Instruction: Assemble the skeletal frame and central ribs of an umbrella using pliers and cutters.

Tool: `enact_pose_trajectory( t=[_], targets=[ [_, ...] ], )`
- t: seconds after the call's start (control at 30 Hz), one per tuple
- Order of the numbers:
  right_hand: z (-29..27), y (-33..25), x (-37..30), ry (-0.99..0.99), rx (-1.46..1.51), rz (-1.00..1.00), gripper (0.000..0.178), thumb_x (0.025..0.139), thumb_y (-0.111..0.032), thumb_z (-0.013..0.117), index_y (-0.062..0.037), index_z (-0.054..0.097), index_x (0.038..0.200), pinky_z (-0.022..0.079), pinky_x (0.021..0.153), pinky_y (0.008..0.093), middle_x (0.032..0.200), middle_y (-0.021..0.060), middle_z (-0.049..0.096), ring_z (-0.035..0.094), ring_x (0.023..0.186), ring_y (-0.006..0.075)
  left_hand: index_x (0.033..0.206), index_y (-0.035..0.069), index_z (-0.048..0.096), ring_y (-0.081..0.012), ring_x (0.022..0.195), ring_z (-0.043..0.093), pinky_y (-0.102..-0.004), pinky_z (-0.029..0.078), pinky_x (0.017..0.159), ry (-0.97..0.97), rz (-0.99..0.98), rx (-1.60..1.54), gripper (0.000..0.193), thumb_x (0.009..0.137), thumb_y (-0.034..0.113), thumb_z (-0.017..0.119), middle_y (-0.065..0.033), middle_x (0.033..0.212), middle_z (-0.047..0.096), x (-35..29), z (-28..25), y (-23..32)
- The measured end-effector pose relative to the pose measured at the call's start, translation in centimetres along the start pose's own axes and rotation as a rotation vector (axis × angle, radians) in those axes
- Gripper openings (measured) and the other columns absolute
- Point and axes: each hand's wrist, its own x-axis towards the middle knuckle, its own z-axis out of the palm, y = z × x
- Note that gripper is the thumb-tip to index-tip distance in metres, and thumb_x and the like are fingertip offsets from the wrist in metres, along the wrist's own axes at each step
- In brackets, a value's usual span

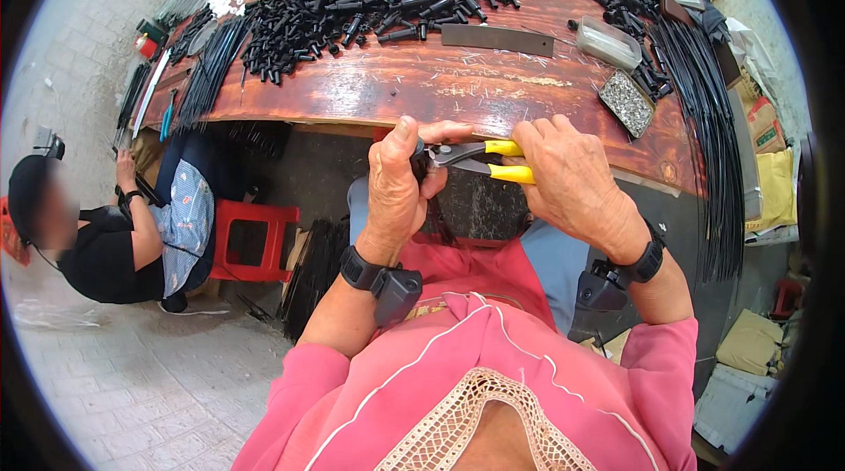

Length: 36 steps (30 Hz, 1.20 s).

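In front of my lap, just off the table's near edge, my right hand (pixel 570 179) is wrapped round a pair of pliers (pixel 505 173) with yellow handles. Its dark metal jaws point left, into the fingers of my left hand (pixel 395 173). That hand is closed, thumb up, on a small dark part (pixel 421 152) at the jaws. Most of the part is hidden by my fingers, so its exact kind cannot be made out. The plier handles stand slightly apart.
Across the wooden table (pixel 352 97) lies a heap of short black tubes (pixel 352 9). Nearer are a flat metal strip (pixel 497 40), a tin of small metal pieces (pixel 627 104) and a bundle of long black rods (pixel 704 145). A co-worker (pixel 114 242) sits at the left beside a red stool (pixel 255 238).
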Motion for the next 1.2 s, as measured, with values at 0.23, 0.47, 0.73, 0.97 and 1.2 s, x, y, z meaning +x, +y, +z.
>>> enact_pose_trajectory(
  t=[0.23, 0.47, 0.73, 0.97, 1.2],
  targets=[
    [-0.5, 0.7, -0.4, 0.023, -0.057, 0.021, 0.022, 0.073, -0.013, 0.068, -0.0037, 0.054, 0.088, 0.051, 0.064, 0.0419, 0.08, 0.0139, 0.061, 0.061, 0.08, 0.0322, 0.112, -0.004, 0.066, -0.0063, 0.044, 0.031, -0.0239, 0.026, 0.045, 0.004, 0.015, 0.017, 0.076, 0.096, 0.064, 0.035, 0.0036, 0.047, 0.038, 0.2, 1.2, -0.2],
    [-0.1, 7.4, -2.5, 0.122, 0.441, 0.337, 0.017, 0.085, -0.017, 0.064, -0.0007, 0.058, 0.086, 0.046, 0.062, 0.0392, 0.072, 0.0152, 0.06, 0.061, 0.069, 0.0295, 0.121, -0.002, 0.057, -0.0113, 0.055, 0.038, -0.0276, 0.033, 0.053, -0.142, 0.196, 0.09, 0.085, 0.087, 0.073, 0.036, 0.0013, 0.059, 0.04, -0.6, -1.2, 1.0],
    [-0.1, 18.5, -4.4, 0.06, 0.063, 0.631, 0.015, 0.074, -0.003, 0.057, 0.0024, 0.061, 0.087, 0.048, 0.07, 0.0486, 0.083, 0.0259, 0.065, 0.063, 0.084, 0.0433, 0.088, -0.002, 0.057, -0.0185, 0.068, 0.054, -0.0351, 0.047, 0.07, -0.327, 0.325, 0.299, 0.068, 0.088, 0.065, 0.048, -0.0086, 0.073, 0.053, 0.8, 1.0, 3.0],
    [2.2, 19.0, -2.1, 0.035, 0.038, 0.57, 0.018, 0.075, -0.005, 0.059, 0.0054, 0.063, 0.089, 0.052, 0.077, 0.0486, 0.089, 0.0293, 0.065, 0.065, 0.088, 0.0425, 0.089, 0.003, 0.053, -0.0179, 0.063, 0.052, -0.0361, 0.047, 0.066, -0.425, 0.182, 0.241, 0.065, 0.088, 0.067, 0.044, -0.0047, 0.07, 0.048, 2.1, 2.2, 1.2],
    [2.8, 20.3, -2.1, 0.022, 0.024, 0.554, 0.018, 0.074, -0.005, 0.06, 0.0051, 0.066, 0.087, 0.052, 0.076, 0.0479, 0.086, 0.0287, 0.066, 0.066, 0.085, 0.0423, 0.091, 0.004, 0.055, -0.0134, 0.056, 0.042, -0.0295, 0.036, 0.055, -0.329, 0.151, 0.043, 0.063, 0.09, 0.065, 0.043, -0.0018, 0.067, 0.046, 3.0, 2.9, -1.0]
  ],
)
